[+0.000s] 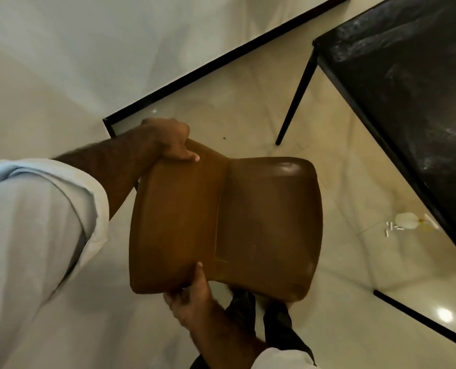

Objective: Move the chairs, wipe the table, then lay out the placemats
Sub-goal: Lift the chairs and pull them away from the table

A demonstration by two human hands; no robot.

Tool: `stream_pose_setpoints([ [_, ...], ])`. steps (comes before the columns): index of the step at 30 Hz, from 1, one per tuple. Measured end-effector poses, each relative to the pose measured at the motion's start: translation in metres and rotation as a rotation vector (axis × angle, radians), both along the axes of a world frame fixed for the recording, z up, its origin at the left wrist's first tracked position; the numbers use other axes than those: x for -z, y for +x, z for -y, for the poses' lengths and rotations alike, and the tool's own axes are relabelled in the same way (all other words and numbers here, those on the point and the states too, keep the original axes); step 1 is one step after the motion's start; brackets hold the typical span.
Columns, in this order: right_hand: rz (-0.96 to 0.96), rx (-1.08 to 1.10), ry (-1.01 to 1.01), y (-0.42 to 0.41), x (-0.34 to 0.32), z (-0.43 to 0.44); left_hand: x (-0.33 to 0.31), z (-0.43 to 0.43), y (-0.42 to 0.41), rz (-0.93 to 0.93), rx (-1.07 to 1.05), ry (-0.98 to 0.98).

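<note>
brown leather chair [229,225], centre frame, backrest toward me, seat pointing right at the black marble table [413,83] in the upper right. my left hand [168,141] grips the backrest's upper edge, my right hand [192,294] its lower edge.

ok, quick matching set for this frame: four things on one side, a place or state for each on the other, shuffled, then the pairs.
Things:
1. brown leather chair
2. black marble table
3. left hand
4. right hand

Place or state:
A. grips the chair back's near edge
B. held by both hands at its back
C. stands at upper right, a thin black leg on the floor
D. grips the chair back's far edge

Pairs: 1-B, 2-C, 3-D, 4-A
</note>
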State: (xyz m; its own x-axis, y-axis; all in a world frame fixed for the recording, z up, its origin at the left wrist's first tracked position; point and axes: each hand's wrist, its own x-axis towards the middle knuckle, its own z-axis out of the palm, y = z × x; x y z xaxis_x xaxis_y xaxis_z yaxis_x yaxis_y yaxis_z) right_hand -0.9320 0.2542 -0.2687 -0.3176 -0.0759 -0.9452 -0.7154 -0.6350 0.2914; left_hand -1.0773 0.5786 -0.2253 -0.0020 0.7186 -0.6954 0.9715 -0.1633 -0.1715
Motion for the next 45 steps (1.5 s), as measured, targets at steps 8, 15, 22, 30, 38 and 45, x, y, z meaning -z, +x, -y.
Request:
stream_pose_setpoints([
  [8,-0.031,0.092,-0.009,-0.019,0.01,-0.007,0.006,-0.016,0.012,0.126,-0.036,-0.128],
  [15,0.074,0.138,-0.05,0.009,-0.005,-0.008,-0.013,-0.015,0.036,0.181,-0.019,-0.087],
  [22,0.21,0.118,0.024,0.084,-0.016,-0.007,-0.05,-0.02,0.112,0.248,0.027,-0.03],
  [30,0.329,-0.058,0.056,0.216,-0.017,-0.006,-0.048,0.021,0.174,0.28,-0.109,0.011],
  [38,0.392,-0.174,-0.005,0.32,-0.006,0.035,-0.021,0.1,0.227,0.37,-0.316,-0.116],
  [45,0.354,-0.218,0.079,0.391,-0.021,0.071,0.004,0.143,0.26,0.498,-0.814,-0.436],
])
